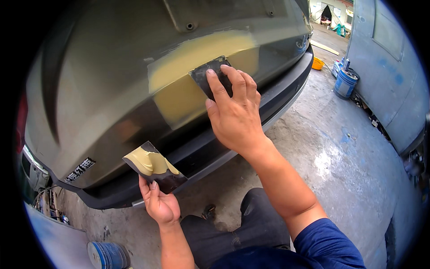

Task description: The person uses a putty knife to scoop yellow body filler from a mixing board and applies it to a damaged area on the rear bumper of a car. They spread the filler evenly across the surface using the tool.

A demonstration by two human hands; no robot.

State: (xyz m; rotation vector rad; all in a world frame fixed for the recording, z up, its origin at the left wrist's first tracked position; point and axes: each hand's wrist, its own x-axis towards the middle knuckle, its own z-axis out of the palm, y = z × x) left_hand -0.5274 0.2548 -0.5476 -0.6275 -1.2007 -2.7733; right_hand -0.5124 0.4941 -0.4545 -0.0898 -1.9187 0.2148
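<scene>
My right hand [237, 107] grips a dark, flat putty spreader [200, 76] and presses it against the car's tailgate [107, 76], fingers spread over its face. Under and around the spreader lies a wide patch of yellow body filler [179, 96], crossing the crease of the panel. Lower left, my left hand [161, 204] holds a dark square plate [172, 183] by its near edge. A thick, smooth lump of yellow filler [152, 162] sits on that plate. The plate is tilted, close to the bumper.
The dark rear bumper [286, 85] curves below the tailgate. Blue buckets stand on the concrete floor, one at the right [345, 83] and one at the lower left [107, 255]. A yellow basin [317, 63] lies farther back. A blue-grey metal panel [389, 71] rises at the right.
</scene>
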